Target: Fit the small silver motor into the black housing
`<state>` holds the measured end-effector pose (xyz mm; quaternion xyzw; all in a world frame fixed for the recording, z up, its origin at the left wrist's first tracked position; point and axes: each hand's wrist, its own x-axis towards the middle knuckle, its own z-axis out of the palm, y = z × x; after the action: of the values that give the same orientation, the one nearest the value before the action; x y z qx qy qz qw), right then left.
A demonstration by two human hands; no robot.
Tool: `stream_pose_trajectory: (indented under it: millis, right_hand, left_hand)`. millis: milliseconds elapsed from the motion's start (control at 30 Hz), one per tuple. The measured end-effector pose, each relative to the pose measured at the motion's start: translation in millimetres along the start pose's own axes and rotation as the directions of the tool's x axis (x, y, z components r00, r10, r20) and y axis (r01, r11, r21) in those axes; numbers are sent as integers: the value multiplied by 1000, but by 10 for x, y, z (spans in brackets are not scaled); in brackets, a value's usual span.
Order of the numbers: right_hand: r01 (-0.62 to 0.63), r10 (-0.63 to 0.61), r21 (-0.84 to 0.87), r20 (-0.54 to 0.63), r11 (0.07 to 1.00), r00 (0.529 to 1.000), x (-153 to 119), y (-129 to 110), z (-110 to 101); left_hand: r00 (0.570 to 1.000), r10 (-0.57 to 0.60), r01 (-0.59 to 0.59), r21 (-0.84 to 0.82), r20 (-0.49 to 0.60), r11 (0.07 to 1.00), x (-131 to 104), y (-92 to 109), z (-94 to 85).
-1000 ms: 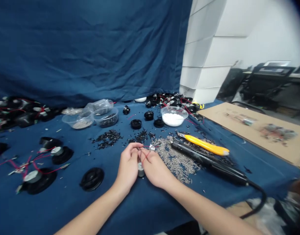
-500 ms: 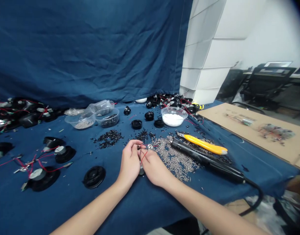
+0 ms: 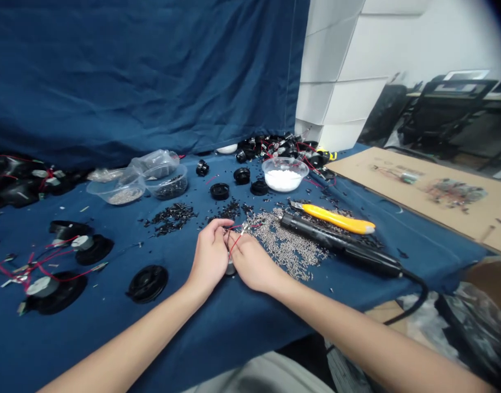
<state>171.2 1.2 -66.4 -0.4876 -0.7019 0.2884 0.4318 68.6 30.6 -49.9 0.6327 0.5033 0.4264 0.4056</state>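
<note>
Your left hand (image 3: 209, 254) and right hand (image 3: 252, 261) stay curled around the grey cylinder (image 3: 230, 267); red wire (image 3: 236, 245), looped over your right hand a second ago, now runs straighter.

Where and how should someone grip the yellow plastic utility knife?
Grip the knife by its wide rear handle, probably from above and the right: its metal blade points left, and the black cylindrical corded tool lies along its near side.

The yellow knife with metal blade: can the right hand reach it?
Probably yes: the black cylindrical tool before the yellow knife lies low; but the right hand is busy at thin red wires.
</note>
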Motion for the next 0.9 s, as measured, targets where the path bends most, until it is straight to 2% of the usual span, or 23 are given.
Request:
stream_pose_trajectory:
  millis: [200,300,433,500,600,667,733,767,833,900]
  right_hand:
    - [-115,115,111,9,987,993,58,-7,-59]
    - [-200,175,208,133,957,975,87,-32,-144]
    - [-300,166,324,382,897,909,99,-89,-274]
    - [-315,146,354,430,880,891,92,-107,-318]
    - [-334,143,401,436,853,888,74,-97,-349]
    - [-348,134,460,436,817,890,61,-68,-356]
    - [-360,122,512,440,780,890,43,-34,-363]
    - [-364,118,529,441,767,890,33,-20,-367]
    - [-369,112,549,445,750,889,14,-7,-380]
    - [-355,88,579,437,734,895,2,-22,-397]
  left_hand:
    - [1000,-6,6,17,1,1000,111,-34,7]
    - [999,-41,41,-10,8,999,174,-16,-7]
    - [1000,-28,27,-74,-1,997,212,22,-9]
    - [1000,-14,14,-93,-6,996,210,46,0]
    - [1000,-9,12,-97,28,995,183,132,-52]
    - [997,-5,11,-71,79,997,148,228,-195]
    - [988,11,-12,6,154,1000,100,325,-455]
    - [973,65,-96,135,220,986,70,358,-624]
    - [935,142,-266,375,325,888,-1,372,-1006]
    - [915,159,-363,586,370,724,-84,310,-1375]
